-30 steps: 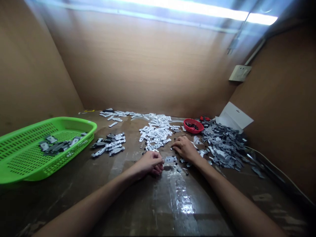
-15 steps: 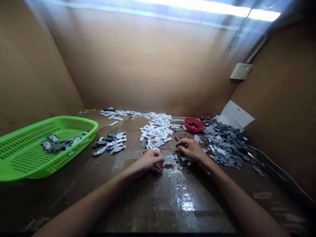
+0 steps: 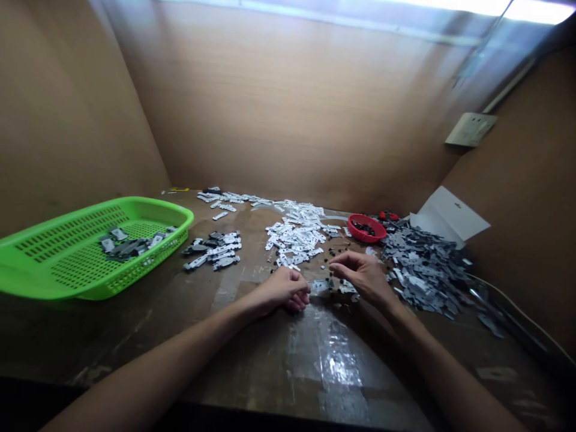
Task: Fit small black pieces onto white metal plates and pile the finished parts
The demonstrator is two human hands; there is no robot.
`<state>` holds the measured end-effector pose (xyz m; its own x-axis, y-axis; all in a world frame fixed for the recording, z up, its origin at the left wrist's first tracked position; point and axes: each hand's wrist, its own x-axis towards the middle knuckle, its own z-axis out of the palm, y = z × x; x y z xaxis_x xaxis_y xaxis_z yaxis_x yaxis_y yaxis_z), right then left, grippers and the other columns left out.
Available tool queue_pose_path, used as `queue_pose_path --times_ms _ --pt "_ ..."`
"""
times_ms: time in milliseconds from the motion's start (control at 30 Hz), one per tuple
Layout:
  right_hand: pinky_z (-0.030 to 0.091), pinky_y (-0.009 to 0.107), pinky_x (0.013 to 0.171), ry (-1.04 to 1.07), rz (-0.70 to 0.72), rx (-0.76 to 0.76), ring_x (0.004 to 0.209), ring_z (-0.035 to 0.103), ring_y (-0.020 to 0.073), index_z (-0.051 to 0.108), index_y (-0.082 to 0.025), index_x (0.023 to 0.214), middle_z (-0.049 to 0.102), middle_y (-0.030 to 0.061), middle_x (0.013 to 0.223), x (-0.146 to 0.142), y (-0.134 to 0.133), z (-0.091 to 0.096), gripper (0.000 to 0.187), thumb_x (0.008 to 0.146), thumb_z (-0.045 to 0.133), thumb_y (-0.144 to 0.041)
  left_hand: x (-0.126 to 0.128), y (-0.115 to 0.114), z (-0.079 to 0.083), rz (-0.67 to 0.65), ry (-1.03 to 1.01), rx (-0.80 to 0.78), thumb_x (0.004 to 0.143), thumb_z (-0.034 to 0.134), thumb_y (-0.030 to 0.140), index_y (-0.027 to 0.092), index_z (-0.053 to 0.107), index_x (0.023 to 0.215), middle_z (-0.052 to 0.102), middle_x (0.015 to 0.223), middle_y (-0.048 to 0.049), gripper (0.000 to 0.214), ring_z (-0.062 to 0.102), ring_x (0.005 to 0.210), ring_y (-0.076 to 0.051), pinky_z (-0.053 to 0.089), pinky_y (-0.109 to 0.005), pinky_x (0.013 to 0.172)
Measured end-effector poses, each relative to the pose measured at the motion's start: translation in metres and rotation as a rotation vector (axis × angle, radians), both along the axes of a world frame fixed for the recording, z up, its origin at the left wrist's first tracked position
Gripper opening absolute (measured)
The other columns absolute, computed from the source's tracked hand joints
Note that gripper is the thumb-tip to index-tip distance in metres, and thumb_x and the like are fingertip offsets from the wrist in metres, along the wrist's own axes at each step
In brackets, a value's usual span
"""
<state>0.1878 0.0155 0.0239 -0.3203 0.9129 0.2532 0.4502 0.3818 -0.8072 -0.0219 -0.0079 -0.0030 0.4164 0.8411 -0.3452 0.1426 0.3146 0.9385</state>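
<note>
My left hand (image 3: pixel 288 290) is closed low over the table, its fingertips on the end of a flat light-grey car-shaped piece (image 3: pixel 320 287). To the right, my right hand (image 3: pixel 363 277) bends over that piece with thumb and forefinger together; whatever is between them is too small to make out. Beneath the right hand lies another grey-and-white piece (image 3: pixel 347 287). Small dark bits are scattered around the fingertips. Beyond the hands spreads a pile of white car-shaped pieces (image 3: pixel 294 234).
A red bowl (image 3: pixel 367 235) of small dark parts stands behind my right hand, beside a heap of grey pieces (image 3: pixel 418 261). At the left is a green basket (image 3: pixel 189 219) with some pieces inside. Several joined pieces (image 3: pixel 216 251) lie near it. Wooden panels (image 3: pixel 288 120) enclose the table.
The camera view has shifted, moving the scene rightward in the picture. My right hand's fingers have come down closer to the grey piece. My left hand stays beside it.
</note>
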Motion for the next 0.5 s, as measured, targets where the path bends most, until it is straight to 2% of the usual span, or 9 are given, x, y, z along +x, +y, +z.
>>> queue_pose_path --times_ms 133,200,367,500 --pt "0.043 0.03 0.068 -0.116 0.103 0.219 0.077 0.054 0.0181 0.068 -0.022 0.078 0.06 0.0051 0.08 -0.014 -0.011 -0.001 0.015 0.075 0.062 -0.035 0.001 -0.001 0.002 0.012 -0.01 -0.013 0.067 0.059 0.033 0.011 0.059 0.069 0.066 0.064 -0.0086 0.022 0.061 0.052 -0.014 0.046 -0.022 0.047" --pt "0.043 0.032 0.07 -0.171 0.151 0.28 0.081 0.053 0.0188 0.069 -0.023 0.078 0.058 0.0054 0.082 -0.018 -0.013 -0.004 0.011 0.074 0.064 -0.032 0.0 -0.001 0.004 0.02 -0.008 -0.013 0.067 0.059 0.032 0.01 0.06 0.07 0.066 0.064 -0.0086 0.022 0.061 0.052 -0.013 0.046 -0.021 0.047" --pt "0.042 0.035 0.081 -0.224 0.237 0.361 0.095 0.05 0.0205 0.069 -0.026 0.081 0.057 0.0056 0.096 -0.021 -0.013 -0.009 0.008 0.074 0.064 -0.026 -0.001 -0.001 0.006 0.028 -0.021 -0.026 0.067 0.059 0.031 0.01 0.06 0.07 0.067 0.066 -0.0091 0.021 0.061 0.052 -0.012 0.046 -0.021 0.049" --pt "0.041 0.039 0.085 -0.196 0.246 0.349 0.1 0.049 0.0215 0.068 -0.027 0.085 0.057 0.0058 0.104 -0.019 -0.014 -0.006 0.011 0.076 0.061 -0.025 -0.001 0.0 0.006 0.027 -0.04 -0.032 0.067 0.059 0.03 0.01 0.06 0.071 0.066 0.067 -0.0095 0.021 0.061 0.052 -0.012 0.047 -0.022 0.051"
